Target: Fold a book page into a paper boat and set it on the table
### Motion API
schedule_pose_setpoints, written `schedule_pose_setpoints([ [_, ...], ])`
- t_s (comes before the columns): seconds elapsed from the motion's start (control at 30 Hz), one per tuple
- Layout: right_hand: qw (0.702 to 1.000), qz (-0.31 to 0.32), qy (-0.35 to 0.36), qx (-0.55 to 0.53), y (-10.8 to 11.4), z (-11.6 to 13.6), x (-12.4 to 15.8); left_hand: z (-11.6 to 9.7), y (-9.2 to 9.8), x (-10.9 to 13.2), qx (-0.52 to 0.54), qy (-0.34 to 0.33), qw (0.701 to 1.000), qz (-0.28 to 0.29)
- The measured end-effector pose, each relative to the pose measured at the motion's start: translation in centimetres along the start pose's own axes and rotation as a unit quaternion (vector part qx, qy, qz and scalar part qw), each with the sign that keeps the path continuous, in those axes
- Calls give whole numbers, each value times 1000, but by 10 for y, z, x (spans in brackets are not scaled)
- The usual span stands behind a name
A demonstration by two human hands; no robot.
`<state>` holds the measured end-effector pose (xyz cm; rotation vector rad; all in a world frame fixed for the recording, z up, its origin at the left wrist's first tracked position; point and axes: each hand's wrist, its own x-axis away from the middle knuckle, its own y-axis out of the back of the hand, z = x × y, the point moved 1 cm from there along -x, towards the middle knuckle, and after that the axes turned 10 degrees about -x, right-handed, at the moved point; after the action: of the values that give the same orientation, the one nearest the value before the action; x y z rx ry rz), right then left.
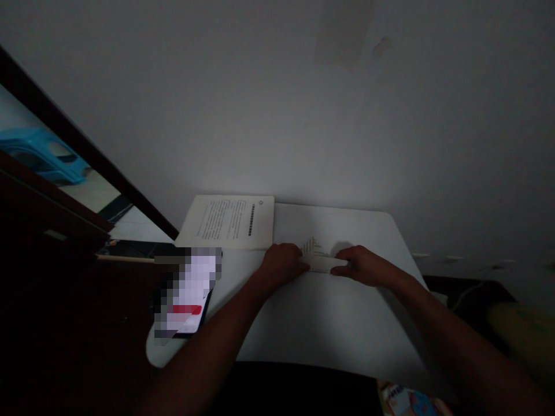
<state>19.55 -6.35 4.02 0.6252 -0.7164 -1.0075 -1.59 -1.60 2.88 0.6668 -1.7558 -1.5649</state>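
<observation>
Left hand (284, 263) and right hand (363, 266) pinch a small folded paper (321, 264) over a white table (312, 323).
A phone (191, 292) lies at the table's near left corner. Farther in, about midway between the side edges, each hand pinches one end of the folded paper. In my opinion, both hands should press evenly, so the fold comes straight. A printed sheet (229, 222) lies at the far left corner.

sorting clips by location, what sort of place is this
Probably a room in a home: a small white table with rounded corners stands by a patchy grey wall, and a blue plastic object, perhaps a stool, shows at left.
</observation>
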Motion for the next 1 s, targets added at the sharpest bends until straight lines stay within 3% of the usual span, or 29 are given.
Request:
schedule_pose_setpoints([
  [0.33, 996, 20, -12, 80, -6, 32, -31, 3, 6, -13, -6, 14, 998, 57],
  [1.0, 998, 20, -35, 48, -10, 26, -37, 10, 23, -19, -6, -45, 993, 109],
])
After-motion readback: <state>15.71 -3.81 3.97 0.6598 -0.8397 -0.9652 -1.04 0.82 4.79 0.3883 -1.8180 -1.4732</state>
